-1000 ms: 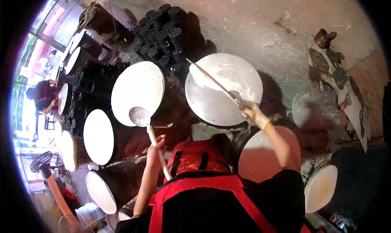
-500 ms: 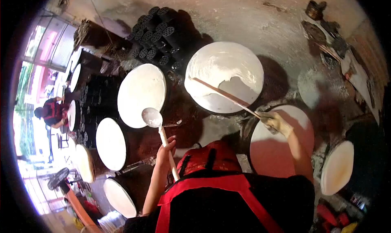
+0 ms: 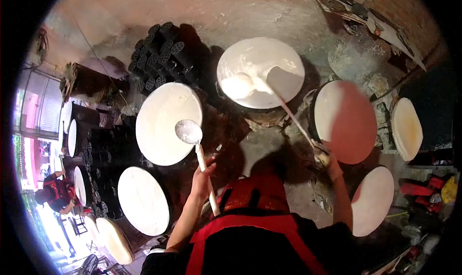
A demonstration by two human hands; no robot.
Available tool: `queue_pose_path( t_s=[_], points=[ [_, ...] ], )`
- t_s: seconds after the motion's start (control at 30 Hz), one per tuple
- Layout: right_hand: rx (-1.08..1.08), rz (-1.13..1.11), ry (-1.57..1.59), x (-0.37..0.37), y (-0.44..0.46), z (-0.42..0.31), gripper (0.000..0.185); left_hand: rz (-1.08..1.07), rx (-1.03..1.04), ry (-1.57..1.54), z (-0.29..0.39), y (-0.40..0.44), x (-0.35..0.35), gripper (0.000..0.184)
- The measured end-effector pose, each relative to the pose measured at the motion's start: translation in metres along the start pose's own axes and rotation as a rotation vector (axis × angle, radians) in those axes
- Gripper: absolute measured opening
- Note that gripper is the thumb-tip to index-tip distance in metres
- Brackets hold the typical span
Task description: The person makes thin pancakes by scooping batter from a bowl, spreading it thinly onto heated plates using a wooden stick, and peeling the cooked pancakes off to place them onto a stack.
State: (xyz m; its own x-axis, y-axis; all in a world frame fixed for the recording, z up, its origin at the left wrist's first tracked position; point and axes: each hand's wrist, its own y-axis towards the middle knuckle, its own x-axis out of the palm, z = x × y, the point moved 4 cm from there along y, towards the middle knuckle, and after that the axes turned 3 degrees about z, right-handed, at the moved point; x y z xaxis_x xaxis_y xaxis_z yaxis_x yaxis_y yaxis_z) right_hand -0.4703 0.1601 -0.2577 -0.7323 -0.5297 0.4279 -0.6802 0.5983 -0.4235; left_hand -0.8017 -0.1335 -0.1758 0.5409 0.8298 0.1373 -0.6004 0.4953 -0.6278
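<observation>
My left hand [image 3: 202, 179] is wrapped round the pale handle of a ladle [image 3: 188, 132]. The ladle's round bowl, with white residue in it, is over the lower right part of a white round plate [image 3: 166, 116]. In my right hand [image 3: 327, 158] is the end of a long thin stick [image 3: 291, 112]. Its far end reaches onto another round plate [image 3: 231, 63], where white batter covers much of the surface and a greyer bare patch shows at the right. The stick's tip is hard to make out in the batter.
Black perforated cylinders [image 3: 159, 58] are stacked behind the plates. More round plates stand at left [image 3: 143, 200], right [image 3: 345, 121], lower right [image 3: 373, 201] and far right [image 3: 407, 129]. Another person [image 3: 57, 193] in red and black works at the far left.
The view has turned, shifting the surroundings. My right hand has drawn back towards my body, and the stick now points more steeply away from me. My left hand still holds the ladle.
</observation>
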Motion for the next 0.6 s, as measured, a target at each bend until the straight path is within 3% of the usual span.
queue_pose_path(
  t_s=[0.03, 0.07, 0.1, 0.17, 0.2, 0.23, 0.27, 0.33, 0.47, 0.6],
  points=[
    [0.020, -0.069, 0.238, -0.002, -0.002, 0.026, 0.036, 0.001, 0.008, -0.040, -0.005, -0.008, -0.012, 0.036],
    [0.116, 0.139, 0.125, 0.022, 0.009, 0.046, 0.030, 0.031, 0.002, -0.044, -0.008, -0.017, -0.025, 0.037],
    [0.230, 0.337, 0.031, 0.049, 0.017, 0.063, 0.037, 0.058, -0.003, -0.047, -0.012, -0.027, -0.035, 0.038],
    [-0.058, 0.284, 0.023, 0.144, 0.069, 0.066, 0.020, 0.101, -0.049, -0.062, -0.031, -0.037, -0.065, 0.040],
    [-0.199, 0.254, 0.025, 0.192, 0.094, 0.068, 0.025, 0.130, -0.060, -0.035, -0.024, -0.055, -0.069, 0.043],
    [-0.161, 0.311, -0.041, 0.231, 0.125, 0.074, 0.034, 0.147, -0.059, -0.060, -0.031, -0.061, -0.081, 0.044],
    [-0.284, 0.179, -0.105, 0.263, 0.168, 0.083, 0.034, 0.165, -0.058, -0.085, -0.040, -0.069, -0.094, 0.046],
    [-0.334, 0.105, 0.146, 0.322, 0.227, 0.083, 0.035, 0.209, -0.055, -0.110, -0.042, -0.089, -0.109, 0.050],
    [-0.780, 0.826, -0.487, 0.336, 0.296, 0.117, 0.034, 0.298, 0.079, -0.019, -0.053, -0.104, -0.141, 0.053],
    [-0.334, 0.658, -0.176, 0.296, 0.237, 0.144, 0.035, 0.247, -0.007, -0.116, -0.052, -0.103, -0.138, 0.053]
  ],
)
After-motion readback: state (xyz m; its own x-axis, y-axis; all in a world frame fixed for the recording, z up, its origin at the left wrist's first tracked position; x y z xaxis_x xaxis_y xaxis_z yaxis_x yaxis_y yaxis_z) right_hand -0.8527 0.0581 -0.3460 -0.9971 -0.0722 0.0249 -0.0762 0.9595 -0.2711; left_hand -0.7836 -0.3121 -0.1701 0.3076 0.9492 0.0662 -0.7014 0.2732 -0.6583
